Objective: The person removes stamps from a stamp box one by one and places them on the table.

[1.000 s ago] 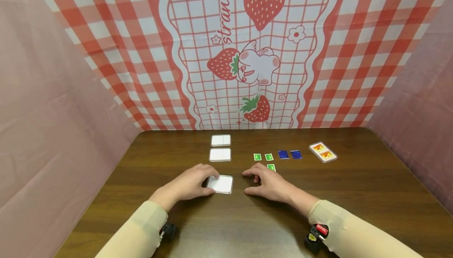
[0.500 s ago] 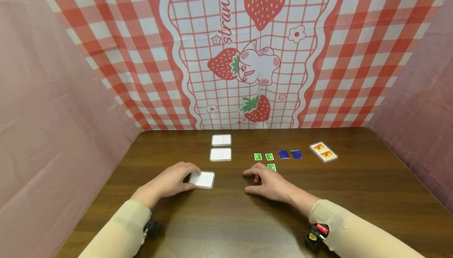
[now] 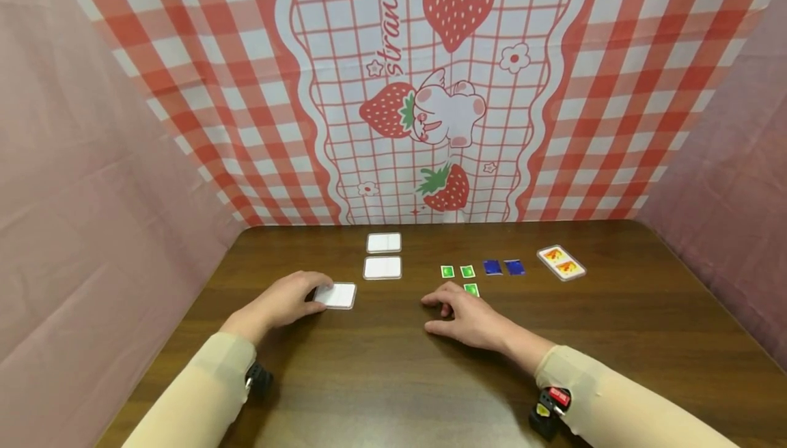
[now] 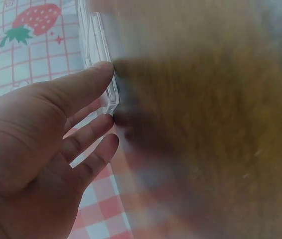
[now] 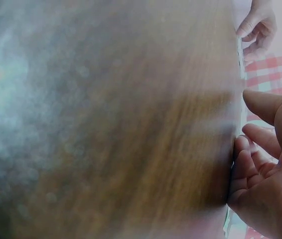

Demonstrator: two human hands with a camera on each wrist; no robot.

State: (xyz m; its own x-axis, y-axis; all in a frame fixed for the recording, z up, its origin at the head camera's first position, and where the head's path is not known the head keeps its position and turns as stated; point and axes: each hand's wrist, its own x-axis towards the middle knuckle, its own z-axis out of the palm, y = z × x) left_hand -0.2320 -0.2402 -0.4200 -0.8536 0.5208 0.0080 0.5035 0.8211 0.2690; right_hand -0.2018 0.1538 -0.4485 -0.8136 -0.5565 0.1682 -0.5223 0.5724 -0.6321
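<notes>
My left hand (image 3: 279, 306) pinches the near-left end of a white card in a clear case (image 3: 340, 296), which lies flat on the left part of the table. In the left wrist view the thumb presses along the edge of the clear case (image 4: 101, 45), with the fingers at its far side. My right hand (image 3: 464, 316) rests on the table with thumb and fingers loosely bent and parted, holding nothing. Just beyond its knuckles lies a small green square (image 3: 471, 290). From the right wrist, the fingers (image 5: 268, 144) touch down at the table surface.
Two more white cased cards (image 3: 382, 268) lie one behind the other at the back. Two other green squares (image 3: 447, 272) and two dark blue squares (image 3: 492, 268) sit right of them. A cased card with orange pictures (image 3: 561, 263) lies far right. Cloth walls (image 3: 406, 195) enclose the table.
My left hand has slid the white cased card left and away from me, from the middle to the left part of the table. The right hand has stayed in place.
</notes>
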